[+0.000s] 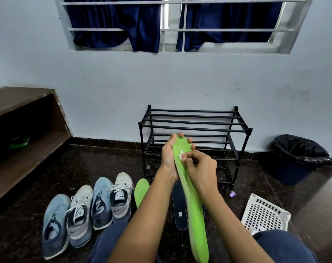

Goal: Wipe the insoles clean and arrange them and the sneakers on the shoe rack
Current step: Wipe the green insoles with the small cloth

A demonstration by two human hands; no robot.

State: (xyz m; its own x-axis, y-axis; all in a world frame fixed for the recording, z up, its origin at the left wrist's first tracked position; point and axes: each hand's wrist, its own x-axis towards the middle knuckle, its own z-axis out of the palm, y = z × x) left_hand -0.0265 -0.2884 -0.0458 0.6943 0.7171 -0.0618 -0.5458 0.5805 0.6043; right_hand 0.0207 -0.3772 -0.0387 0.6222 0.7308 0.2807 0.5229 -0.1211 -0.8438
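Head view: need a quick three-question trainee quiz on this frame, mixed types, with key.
1. True or false: the left hand grips the far end of the green insole.
2. The right hand pinches against that insole: A) a white wipe; B) a brush; C) a shoelace.
3. How many sneakers are in view?

Key: 1 true; 2 A; 3 four.
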